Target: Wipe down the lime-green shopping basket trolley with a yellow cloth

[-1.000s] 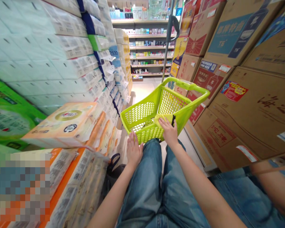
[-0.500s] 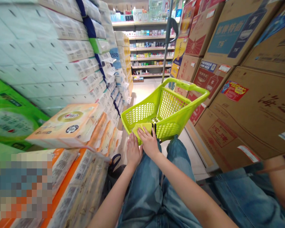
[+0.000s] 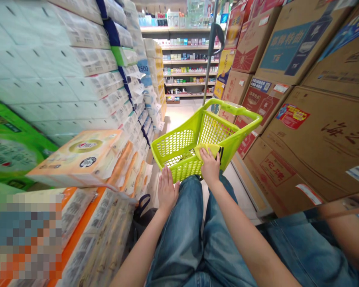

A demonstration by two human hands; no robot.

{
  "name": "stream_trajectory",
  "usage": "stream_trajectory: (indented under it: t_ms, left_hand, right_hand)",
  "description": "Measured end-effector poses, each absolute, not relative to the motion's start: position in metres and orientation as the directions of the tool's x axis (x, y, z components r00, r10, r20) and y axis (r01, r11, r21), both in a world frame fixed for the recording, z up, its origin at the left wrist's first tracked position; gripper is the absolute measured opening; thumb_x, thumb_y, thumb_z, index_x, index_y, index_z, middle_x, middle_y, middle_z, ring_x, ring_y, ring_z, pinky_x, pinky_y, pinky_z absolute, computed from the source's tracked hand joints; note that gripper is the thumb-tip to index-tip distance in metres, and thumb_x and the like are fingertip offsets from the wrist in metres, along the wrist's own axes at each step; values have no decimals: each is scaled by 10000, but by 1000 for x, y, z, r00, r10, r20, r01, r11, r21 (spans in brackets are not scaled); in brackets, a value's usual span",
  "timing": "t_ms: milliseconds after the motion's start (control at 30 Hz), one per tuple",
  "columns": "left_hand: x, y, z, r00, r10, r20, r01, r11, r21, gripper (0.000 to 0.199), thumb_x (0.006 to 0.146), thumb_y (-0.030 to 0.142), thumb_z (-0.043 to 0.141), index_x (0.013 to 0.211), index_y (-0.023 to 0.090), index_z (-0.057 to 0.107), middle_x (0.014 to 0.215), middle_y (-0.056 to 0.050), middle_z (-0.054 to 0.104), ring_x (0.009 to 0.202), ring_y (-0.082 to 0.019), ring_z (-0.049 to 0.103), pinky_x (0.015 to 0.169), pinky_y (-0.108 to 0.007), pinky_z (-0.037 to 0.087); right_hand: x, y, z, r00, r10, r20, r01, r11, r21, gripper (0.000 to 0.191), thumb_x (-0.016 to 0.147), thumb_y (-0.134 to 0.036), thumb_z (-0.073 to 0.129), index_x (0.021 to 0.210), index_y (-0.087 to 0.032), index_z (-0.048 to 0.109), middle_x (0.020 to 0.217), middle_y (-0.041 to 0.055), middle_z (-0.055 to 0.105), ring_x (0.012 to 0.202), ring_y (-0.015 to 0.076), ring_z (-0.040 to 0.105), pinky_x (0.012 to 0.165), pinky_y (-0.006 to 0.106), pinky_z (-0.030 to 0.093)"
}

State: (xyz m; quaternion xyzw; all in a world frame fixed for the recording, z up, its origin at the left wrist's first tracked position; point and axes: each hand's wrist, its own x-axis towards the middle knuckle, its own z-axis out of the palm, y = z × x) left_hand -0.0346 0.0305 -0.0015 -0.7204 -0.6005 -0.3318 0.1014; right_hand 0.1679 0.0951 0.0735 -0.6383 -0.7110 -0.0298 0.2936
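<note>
A lime-green shopping basket with perforated walls stands in front of my knees, its handle raised at the far right. My right hand presses a folded yellow cloth with dark edging over the basket's near rim, right of the middle. The fingers lie across the cloth; part of it is hidden under them. My left hand rests with straight fingers against the near left corner of the basket and holds nothing.
Stacked tissue packs rise on the left, with an orange tissue pack close by. Cardboard cartons line the right. Another person's jeans show at lower right. A dark bag sits beside my left leg. Store shelves stand ahead.
My right hand has slid the yellow cloth rightward along the near rim, away from my left hand. My left hand stays at the left corner.
</note>
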Motion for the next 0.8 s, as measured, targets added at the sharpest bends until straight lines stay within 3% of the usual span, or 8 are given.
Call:
stream_trajectory:
  t_ms: [200,333,433,600,700,800]
  left_hand:
    - [-40,30,0,101,795,599,931,-288,226,715,1005,361,374,1575,154,-4,1623,-165,200,1506,-264,204,1187,-495,289]
    - [-39,30,1,92,795,600,937,-274,218,721,1004,355,380,1574,147,-10,1620,-168,209,1505,-266,206,1187,-495,290]
    - [-37,29,3,81,802,592,939,-260,224,723,1003,352,382,1573,140,-10,1618,-171,214,1505,-263,206,1188,-485,289]
    - [-36,29,4,78,801,594,940,-258,224,731,1002,361,385,1573,143,-18,1623,-162,199,1506,-264,202,1193,-483,278]
    - [-35,29,3,67,800,597,940,-250,230,729,1003,359,380,1573,149,-23,1623,-160,199,1505,-262,207,1194,-483,277]
    - [-35,29,2,64,798,599,939,-252,235,729,1004,360,378,1572,148,-26,1621,-165,202,1503,-265,214,1186,-486,291]
  right_hand:
    - [98,62,62,-289,853,435,849,438,-294,628,858,-47,436,1460,-225,438,1519,60,463,1477,204,294,1220,511,100]
    - [108,63,62,-378,811,446,812,522,-262,630,858,-42,428,1450,-257,444,1507,40,481,1465,180,317,1222,524,41]
    - [145,77,67,-329,830,451,848,469,-245,677,813,-5,413,1443,-249,456,1496,43,494,1456,178,338,1216,534,20]
    - [204,101,75,-94,868,488,936,244,-255,761,738,19,409,1432,-288,468,1492,16,502,1445,176,359,1208,541,33]
    - [199,104,77,0,879,477,944,158,-291,756,735,10,414,1432,-275,476,1497,25,496,1449,205,353,1202,545,82]
    - [159,91,73,-25,899,436,925,186,-332,710,766,4,410,1435,-224,481,1503,48,485,1458,232,335,1198,532,130]
